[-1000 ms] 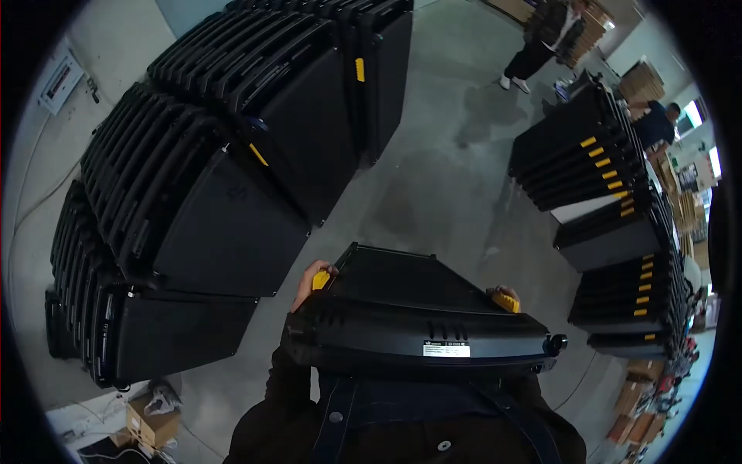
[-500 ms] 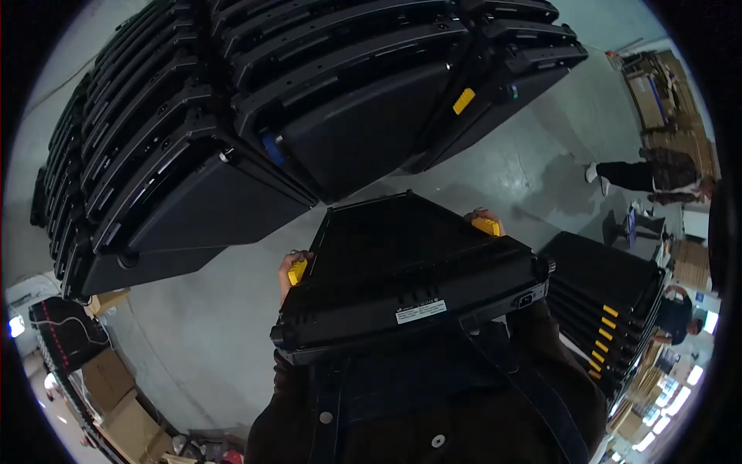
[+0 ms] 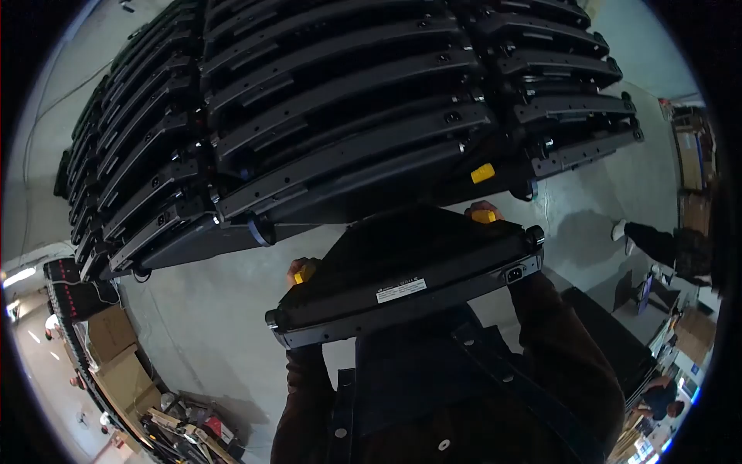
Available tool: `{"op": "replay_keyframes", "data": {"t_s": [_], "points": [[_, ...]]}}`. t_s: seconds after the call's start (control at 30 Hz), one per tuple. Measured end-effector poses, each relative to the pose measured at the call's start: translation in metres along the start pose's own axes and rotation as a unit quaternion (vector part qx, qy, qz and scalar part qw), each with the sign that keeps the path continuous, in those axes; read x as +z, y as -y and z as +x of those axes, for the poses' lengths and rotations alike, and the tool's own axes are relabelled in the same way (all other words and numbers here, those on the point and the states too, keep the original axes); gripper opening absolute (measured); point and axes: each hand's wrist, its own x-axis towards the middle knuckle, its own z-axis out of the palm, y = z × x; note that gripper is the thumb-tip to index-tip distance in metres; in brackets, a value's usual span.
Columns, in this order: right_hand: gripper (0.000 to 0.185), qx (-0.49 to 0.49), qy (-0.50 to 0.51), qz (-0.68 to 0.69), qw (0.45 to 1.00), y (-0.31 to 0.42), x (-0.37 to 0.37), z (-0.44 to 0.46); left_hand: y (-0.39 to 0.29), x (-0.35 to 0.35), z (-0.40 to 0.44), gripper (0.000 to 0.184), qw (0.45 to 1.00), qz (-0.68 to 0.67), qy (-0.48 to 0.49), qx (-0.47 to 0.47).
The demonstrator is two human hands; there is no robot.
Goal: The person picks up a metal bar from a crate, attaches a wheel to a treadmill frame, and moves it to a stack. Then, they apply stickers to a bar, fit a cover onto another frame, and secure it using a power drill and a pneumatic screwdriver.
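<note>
Between my hands is a flat black machine (image 3: 348,271) with a white label and a power socket on its near edge, and round black ends at its corners. My left hand (image 3: 297,268) is closed around its left side at a yellow grip (image 3: 306,273). At the right side, my right hand (image 3: 482,209) is closed at another yellow grip (image 3: 484,217). The machine is held in front of my torso. Its far end lies close below the stacked machines (image 3: 348,162); I cannot tell whether they touch.
Several similar black machines are stacked in columns ahead, one with a yellow grip (image 3: 482,172) showing. Another black stack (image 3: 607,329) stands at my right. Cardboard boxes (image 3: 110,331) are at the left. A person (image 3: 653,241) is at the far right, another (image 3: 662,398) lower right.
I have come closer to the stacks ahead, carrying the machine with both hands. Its far end now overlaps the stacks in view. The right-hand stack has slid lower in view.
</note>
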Motion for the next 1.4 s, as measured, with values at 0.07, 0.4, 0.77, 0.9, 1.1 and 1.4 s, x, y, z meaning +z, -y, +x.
{"op": "replay_keyframes", "data": {"t_s": [0.07,0.4,0.77,0.9,1.1,1.4], "points": [[0.046,0.017,-0.005,0.096,0.995,0.0,0.0,0.017,-0.012,0.004,0.013,0.024,0.985,-0.087,0.143,-0.051],[0.043,0.286,-0.226,0.553,0.749,0.074,0.031,0.064,-0.038,0.055,0.031,0.033,0.941,-0.173,0.245,0.156],[0.043,0.576,-0.048,0.047,0.814,0.036,0.173,-0.086,-0.15,0.05,-0.213,0.029,0.974,0.212,0.014,0.078],[0.033,0.517,0.105,-0.096,0.844,0.045,0.309,-0.111,-0.309,0.045,-0.408,0.014,0.774,0.261,-0.072,0.573],[0.024,0.375,0.301,-0.304,0.822,0.075,0.481,-0.076,-0.413,-0.051,-0.595,0.012,0.322,0.266,-0.174,0.892],[0.014,0.414,0.334,-0.389,0.752,0.099,0.862,0.072,-0.551,-0.229,-0.716,0.01,0.187,0.355,-0.317,0.859]]}}
